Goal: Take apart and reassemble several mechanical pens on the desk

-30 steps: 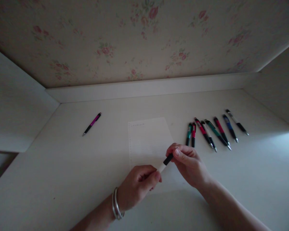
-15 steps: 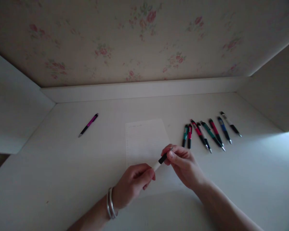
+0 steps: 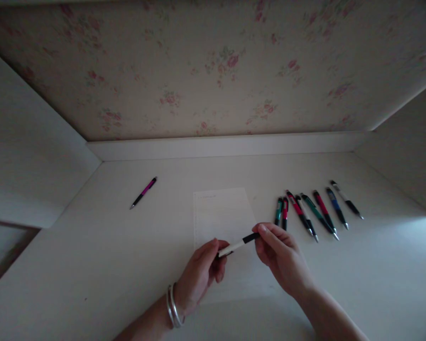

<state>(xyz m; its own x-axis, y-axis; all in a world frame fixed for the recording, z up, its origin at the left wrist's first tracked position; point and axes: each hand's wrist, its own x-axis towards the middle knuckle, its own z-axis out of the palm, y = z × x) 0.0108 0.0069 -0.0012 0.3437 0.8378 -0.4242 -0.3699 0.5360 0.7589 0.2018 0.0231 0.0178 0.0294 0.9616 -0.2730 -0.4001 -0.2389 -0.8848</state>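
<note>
A white pen (image 3: 233,247) with a black grip is held between my two hands, above a sheet of paper (image 3: 222,213). My left hand (image 3: 202,270), with silver bangles at the wrist, grips the pen's white clip end between thumb and fingers. My right hand (image 3: 279,246) pinches the black grip end, its fingertips hiding the tip. Faint writing shows along the top of the paper, and the hands cover part of its lower area.
Several pens in green, red, white and blue, such as a blue pen (image 3: 337,207), lie in a row at the right. A purple pen (image 3: 144,192) rests alone at the left. White panels (image 3: 35,142) and a floral wall (image 3: 199,71) enclose the white desk (image 3: 110,265).
The pen has turned flatter, and more of its white barrel shows between my hands. My left hand's fingers have shifted toward its end. The whole view has tilted slightly, moving everything lower.
</note>
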